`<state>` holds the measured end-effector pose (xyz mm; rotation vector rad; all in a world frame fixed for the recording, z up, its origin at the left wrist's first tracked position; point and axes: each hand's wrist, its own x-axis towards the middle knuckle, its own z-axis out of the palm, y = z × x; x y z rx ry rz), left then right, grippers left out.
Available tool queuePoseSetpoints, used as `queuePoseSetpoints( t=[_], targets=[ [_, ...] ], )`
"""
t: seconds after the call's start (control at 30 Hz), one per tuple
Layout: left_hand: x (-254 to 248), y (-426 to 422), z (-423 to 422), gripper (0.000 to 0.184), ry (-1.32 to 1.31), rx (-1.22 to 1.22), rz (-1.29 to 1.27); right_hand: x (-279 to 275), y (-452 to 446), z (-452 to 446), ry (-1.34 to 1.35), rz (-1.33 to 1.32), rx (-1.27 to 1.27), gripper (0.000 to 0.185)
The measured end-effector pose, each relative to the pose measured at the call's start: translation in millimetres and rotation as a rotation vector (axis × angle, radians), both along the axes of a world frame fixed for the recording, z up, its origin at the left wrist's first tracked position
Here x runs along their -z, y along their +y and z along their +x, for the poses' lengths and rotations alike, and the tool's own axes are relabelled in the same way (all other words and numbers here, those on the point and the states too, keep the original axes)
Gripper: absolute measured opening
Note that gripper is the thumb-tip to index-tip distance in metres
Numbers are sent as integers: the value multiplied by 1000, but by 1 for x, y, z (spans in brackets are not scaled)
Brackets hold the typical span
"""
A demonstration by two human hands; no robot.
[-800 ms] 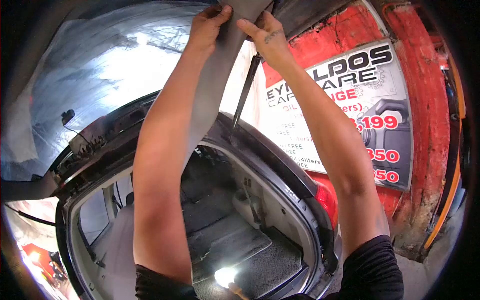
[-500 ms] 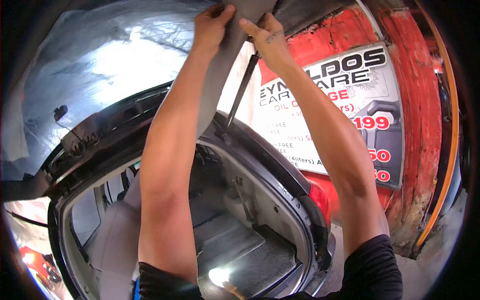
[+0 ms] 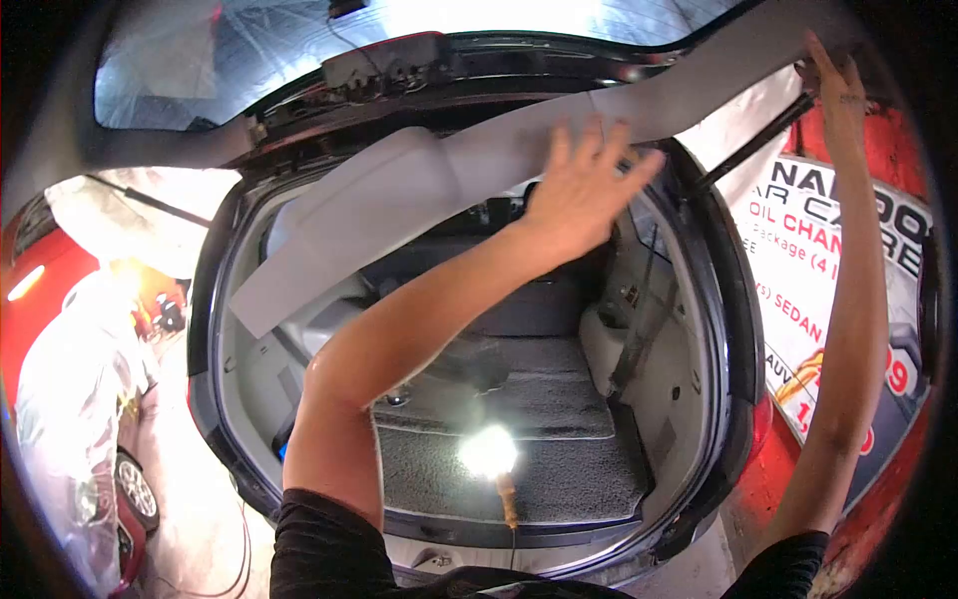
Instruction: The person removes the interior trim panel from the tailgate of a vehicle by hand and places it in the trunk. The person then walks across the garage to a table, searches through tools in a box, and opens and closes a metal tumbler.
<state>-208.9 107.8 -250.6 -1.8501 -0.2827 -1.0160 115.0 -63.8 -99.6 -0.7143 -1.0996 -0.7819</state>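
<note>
Grey trim panel (image 3: 489, 155) slants across the raised tailgate (image 3: 519, 62), right hand (image 3: 841, 95) at its upper end, grip indeterminable, left hand (image 3: 584, 195) spread wide over its middle; step judged as steadying, next move calling for support at the unheld lower end.

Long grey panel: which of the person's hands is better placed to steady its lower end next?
Probably the left hand: it's by the middle of the long grey panel, nearer the lower end. The right hand is up near the opposite end.
</note>
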Motion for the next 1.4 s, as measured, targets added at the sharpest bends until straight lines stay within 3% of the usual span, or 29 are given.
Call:
queuePoseSetpoints(
  t=[0.03,0.1,0.13,0.23,0.3,0.47,0.53,0.67,0.7,0.73,0.77,0.8,0.9,0.93,1.03,1.13,1.23,1.3,1.37,1.4],
  targets=[
    [3,9,-20,79,-41,-155,-13,-6,10,20,-8,-2,-19,38],
    [3,30,-56,85,-114,-251,20,-25,39,66,-351,182,-159,55],
    [0,37,-76,87,-194,-280,-29,-24,46,56,-392,202,-173,49],
    [5,56,-106,88,-283,-352,-139,-17,54,34,-273,264,-150,42],
    [11,74,-116,88,-143,-491,164,-18,50,26,-247,190,-234,45],
    [7,64,-159,73,-25,-371,178,-17,38,8,-208,47,-388,57],
    [8,64,-188,69,50,-30,36,-14,46,1,-216,36,-366,59],
    [21,43,-266,69,-89,9,-11,6,106,-36,-463,270,625,48],
    [25,43,-286,71,-72,20,-149,17,124,-56,-506,331,875,46],
    [33,45,-306,72,-50,32,-293,44,117,-206,-534,266,352,43],
    [45,49,-325,72,-41,42,-298,63,131,-302,-539,231,142,42],
    [50,55,-342,74,-22,68,-290,69,146,-379,-452,164,68,33],
    [58,68,-401,78,0,143,-313,51,217,-509,-701,-72,118,29],
    [61,74,-420,78,30,165,-438,45,238,-546,-760,-79,123,30],
    [70,99,-465,74,38,267,-588,30,299,-614,-914,-56,132,33],
    [63,132,-498,58,-31,377,-605,15,335,-652,-870,-228,167,37],
    [36,168,-520,56,-212,498,-706,-16,373,-672,-818,-172,258,40],
    [7,186,-534,56,-439,668,-840,-36,400,-689,-795,-142,224,42],
    [-24,217,-540,52,-750,1123,-1056,-44,406,-712,-780,-113,176,44],
    [-39,226,-545,50,-842,1284,-1100,-48,402,-724,-735,-196,293,44]
  ],
)
